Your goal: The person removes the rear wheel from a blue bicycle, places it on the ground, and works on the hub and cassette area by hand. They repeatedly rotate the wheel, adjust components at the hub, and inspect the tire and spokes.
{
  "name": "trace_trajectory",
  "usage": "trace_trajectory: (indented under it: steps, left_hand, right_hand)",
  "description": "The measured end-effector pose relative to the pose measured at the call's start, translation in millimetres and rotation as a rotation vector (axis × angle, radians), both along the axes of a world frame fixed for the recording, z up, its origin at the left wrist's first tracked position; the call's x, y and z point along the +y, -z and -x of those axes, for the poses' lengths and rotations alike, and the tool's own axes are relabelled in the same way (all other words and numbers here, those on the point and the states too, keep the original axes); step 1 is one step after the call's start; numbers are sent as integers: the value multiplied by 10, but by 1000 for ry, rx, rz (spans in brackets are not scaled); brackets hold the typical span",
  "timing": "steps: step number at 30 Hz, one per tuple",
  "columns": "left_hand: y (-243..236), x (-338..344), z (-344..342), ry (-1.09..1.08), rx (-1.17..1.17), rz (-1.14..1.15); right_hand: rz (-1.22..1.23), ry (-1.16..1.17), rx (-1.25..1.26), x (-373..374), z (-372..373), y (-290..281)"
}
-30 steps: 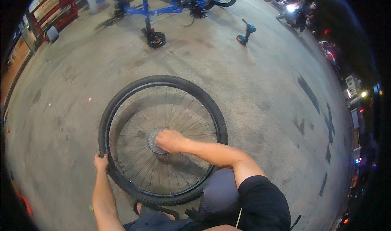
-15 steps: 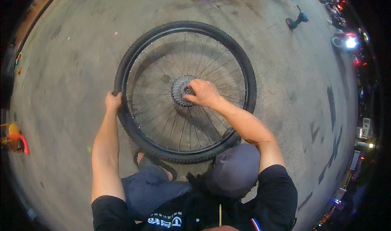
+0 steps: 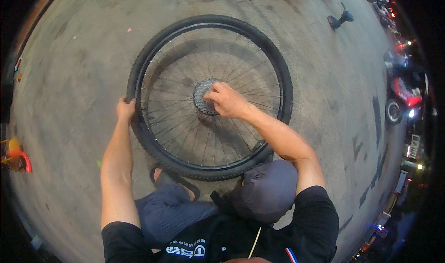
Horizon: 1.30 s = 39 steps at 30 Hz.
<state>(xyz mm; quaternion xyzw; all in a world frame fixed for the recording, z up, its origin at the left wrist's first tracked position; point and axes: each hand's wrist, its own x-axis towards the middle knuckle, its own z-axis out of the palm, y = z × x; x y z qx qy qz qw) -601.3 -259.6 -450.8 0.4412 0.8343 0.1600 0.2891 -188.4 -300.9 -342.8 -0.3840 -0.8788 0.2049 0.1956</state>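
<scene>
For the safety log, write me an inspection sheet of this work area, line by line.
Surface: grey ground, with dark stains and streaks.
Job's things: bicycle wheel, sprocket side up; sprocket cluster at its hub, partly covered by a hand.
Clutter: cordless drill beyond the wheel, to the right; small pink scrap to the upper left; orange and yellow object at the far left.
Hands: left hand grips the wheel's left edge; right hand at the sprocket cluster, fingers curled, anything in them hidden.
Cables: nothing seen.
Surroundings: red vehicle with a bright light at the right; night lights beyond.
</scene>
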Motion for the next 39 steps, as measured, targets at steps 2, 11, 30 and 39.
trace_trajectory:
  steps: [2,11,30,39]
  left_hand:
    - [-30,-13,26,-11,-43,9]
    - [-257,18,-169,35,-226,38]
    - [358,92,386,-42,-421,122]
    - [87,-72,170,-156,-451,128]
  right_hand:
    - [40,156,-25,-41,69,-126]
    - [7,211,-149,-68,-19,-19]
    - [-268,-75,-304,168,274,560]
    - [148,111,-335,36,187,79]
